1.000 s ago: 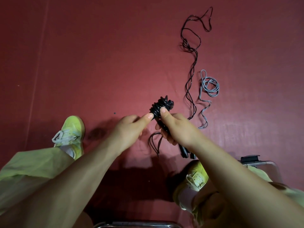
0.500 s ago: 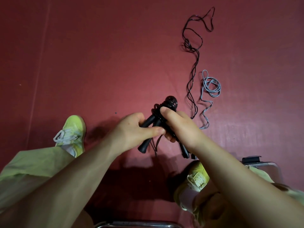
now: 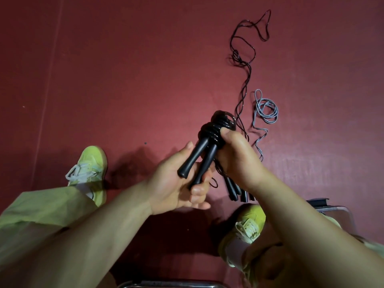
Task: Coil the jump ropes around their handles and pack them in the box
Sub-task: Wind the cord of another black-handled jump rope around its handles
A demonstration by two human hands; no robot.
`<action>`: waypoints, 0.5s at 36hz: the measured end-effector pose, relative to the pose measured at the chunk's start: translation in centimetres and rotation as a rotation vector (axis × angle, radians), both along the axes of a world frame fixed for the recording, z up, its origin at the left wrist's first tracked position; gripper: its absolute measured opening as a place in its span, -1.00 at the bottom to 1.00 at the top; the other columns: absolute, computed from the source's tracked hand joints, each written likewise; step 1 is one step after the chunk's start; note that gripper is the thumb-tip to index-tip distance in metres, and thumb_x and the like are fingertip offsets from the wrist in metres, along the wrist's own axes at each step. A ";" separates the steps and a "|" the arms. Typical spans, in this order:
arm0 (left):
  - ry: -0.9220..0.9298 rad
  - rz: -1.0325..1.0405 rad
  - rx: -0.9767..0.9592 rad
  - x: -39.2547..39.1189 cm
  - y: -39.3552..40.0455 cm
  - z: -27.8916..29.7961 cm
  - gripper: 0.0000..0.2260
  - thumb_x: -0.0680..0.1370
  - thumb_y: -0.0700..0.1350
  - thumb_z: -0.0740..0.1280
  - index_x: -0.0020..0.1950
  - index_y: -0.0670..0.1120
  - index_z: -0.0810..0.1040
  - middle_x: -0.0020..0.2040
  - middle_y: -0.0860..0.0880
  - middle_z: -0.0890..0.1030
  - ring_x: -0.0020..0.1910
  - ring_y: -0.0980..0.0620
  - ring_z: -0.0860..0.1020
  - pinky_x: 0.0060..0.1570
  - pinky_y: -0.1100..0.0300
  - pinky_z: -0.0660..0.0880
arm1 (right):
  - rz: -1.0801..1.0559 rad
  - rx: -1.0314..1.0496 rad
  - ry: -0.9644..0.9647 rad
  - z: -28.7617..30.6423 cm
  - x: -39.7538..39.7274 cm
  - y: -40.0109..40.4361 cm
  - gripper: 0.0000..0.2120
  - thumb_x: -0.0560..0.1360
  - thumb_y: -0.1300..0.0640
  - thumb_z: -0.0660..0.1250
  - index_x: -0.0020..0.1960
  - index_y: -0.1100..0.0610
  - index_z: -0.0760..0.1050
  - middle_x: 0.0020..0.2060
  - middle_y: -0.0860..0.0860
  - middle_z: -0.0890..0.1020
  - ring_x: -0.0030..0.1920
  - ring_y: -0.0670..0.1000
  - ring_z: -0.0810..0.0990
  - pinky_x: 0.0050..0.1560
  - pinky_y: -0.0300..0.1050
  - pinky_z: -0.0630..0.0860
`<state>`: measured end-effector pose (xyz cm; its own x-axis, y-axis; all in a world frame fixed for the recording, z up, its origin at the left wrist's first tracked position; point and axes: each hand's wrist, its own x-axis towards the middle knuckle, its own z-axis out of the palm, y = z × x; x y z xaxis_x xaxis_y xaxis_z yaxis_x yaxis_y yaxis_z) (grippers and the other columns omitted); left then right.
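The black jump rope (image 3: 216,129) is held above the floor, its glossy cord coiled in tight turns around the upper ends of its two black handles (image 3: 197,161), which point down and to the left. A second black rope (image 3: 242,80) is laid loose in wavy loops on the floor. A grey rope (image 3: 266,110) is laid just beside it, partly looped. Further dark handles (image 3: 234,189) are seen on the floor.

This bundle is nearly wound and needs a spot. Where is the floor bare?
Bare red floor spreads left of the black rope and beyond the left shoe. Crowded on the right: grey rope and spare handles.
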<state>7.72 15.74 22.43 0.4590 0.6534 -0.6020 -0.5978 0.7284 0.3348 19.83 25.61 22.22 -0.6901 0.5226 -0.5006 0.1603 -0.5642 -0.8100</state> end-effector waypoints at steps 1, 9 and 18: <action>0.051 -0.008 -0.007 -0.1 0.1 0.1 -0.39 0.43 0.40 -0.02 -0.34 -0.03 0.57 -0.48 0.01 0.35 -0.50 0.06 0.35 -0.05 0.02 0.46 | 0.059 0.050 -0.059 -0.2 0.0 0.1 -0.48 0.44 -0.18 0.12 -0.10 0.30 0.51 -0.41 0.03 0.49 -0.36 0.03 0.46 -0.17 -0.04 0.38; 0.546 0.013 -0.006 0.0 0.5 0.0 -0.41 0.45 0.36 -0.03 -0.26 -0.13 0.45 -0.57 0.00 0.35 -0.64 0.10 0.20 -0.34 0.15 0.36 | 0.157 0.152 -0.225 0.4 0.3 0.1 -0.59 0.65 -0.14 0.01 -0.21 0.10 0.36 -0.36 0.05 0.31 -0.45 -0.07 0.20 -0.46 -0.21 0.17; 0.850 0.038 0.022 0.2 1.1 -0.2 -0.50 0.64 0.13 -0.02 -0.27 -0.17 0.43 -0.62 0.03 0.43 -0.68 0.15 0.30 -0.41 0.19 0.23 | 0.188 0.179 -0.318 0.0 0.1 -0.3 -0.58 0.66 -0.12 -0.05 -0.17 0.14 0.35 -0.27 0.13 0.30 -0.48 -0.08 0.19 -0.46 -0.18 0.14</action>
<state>7.90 16.79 22.23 -0.1654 0.6745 -0.7195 -0.1608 0.7013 0.6945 19.95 25.31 22.26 -0.6076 0.5005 -0.6167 0.5054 -0.3554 -0.7863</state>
